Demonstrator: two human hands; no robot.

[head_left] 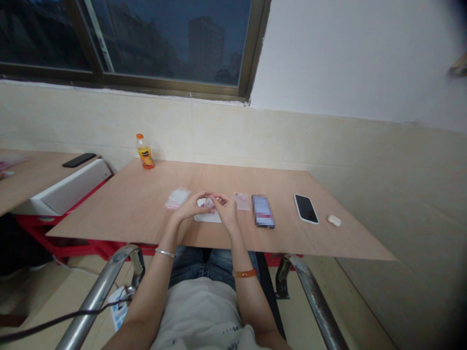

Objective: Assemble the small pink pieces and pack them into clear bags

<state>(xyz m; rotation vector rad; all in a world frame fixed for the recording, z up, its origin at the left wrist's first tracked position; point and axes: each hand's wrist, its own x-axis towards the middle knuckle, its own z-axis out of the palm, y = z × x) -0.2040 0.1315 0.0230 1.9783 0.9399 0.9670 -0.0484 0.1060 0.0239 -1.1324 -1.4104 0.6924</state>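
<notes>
Over the middle of the table, my left hand [192, 208] and my right hand [227, 210] meet with fingertips pinched together. Between them is a small see-through plastic bag [209, 202] with a pinkish tint; its contents are too small to make out. Beneath my hands lies a white sheet [207, 218], partly covered by them. A pile of small see-through bags [178, 198] rests just left of my left hand. To the right of my right hand lies another small bag [241, 201] with pinkish marks.
Rightward on the wooden table [219, 177] lie a phone with a lit screen [262, 211], a white-edged phone [306, 209] and a small white case [334, 220]. An orange juice bottle [146, 153] stands at the back left. Metal armrests [314, 291] flank me.
</notes>
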